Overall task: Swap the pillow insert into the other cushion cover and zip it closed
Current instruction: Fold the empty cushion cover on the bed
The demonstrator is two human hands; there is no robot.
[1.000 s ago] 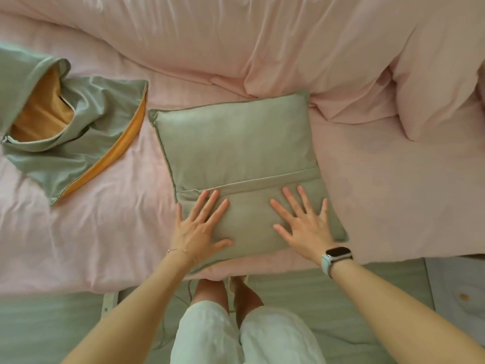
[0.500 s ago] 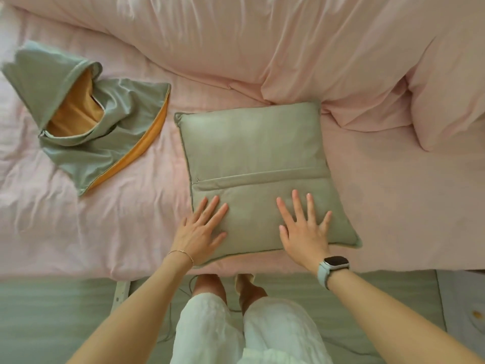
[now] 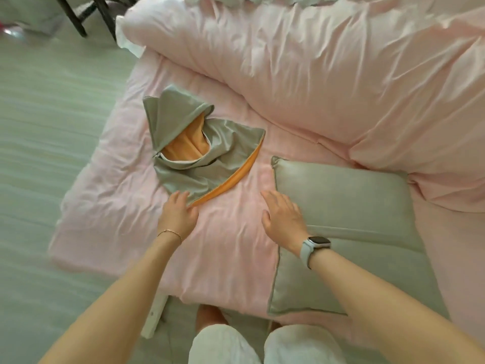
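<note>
A stuffed grey-green cushion lies on the pink bed at the right, its zip seam running across the near half. To its left lies an empty grey cushion cover with an orange lining, crumpled and gaping wide at its zip. My left hand reaches over the sheet with straight fingers, its fingertips at the near corner of the empty cover. My right hand hovers with relaxed fingers beside the cushion's left edge, holding nothing.
A bunched pink duvet fills the back of the bed, and the pink sheet covers the front. The bed's left edge drops to a pale floor. Dark chair legs stand at the far left. My knees show at the bottom.
Both hands have lifted off the stuffed cushion and moved left toward the empty cover. The view has swung left, so the cushion now sits at the right.
</note>
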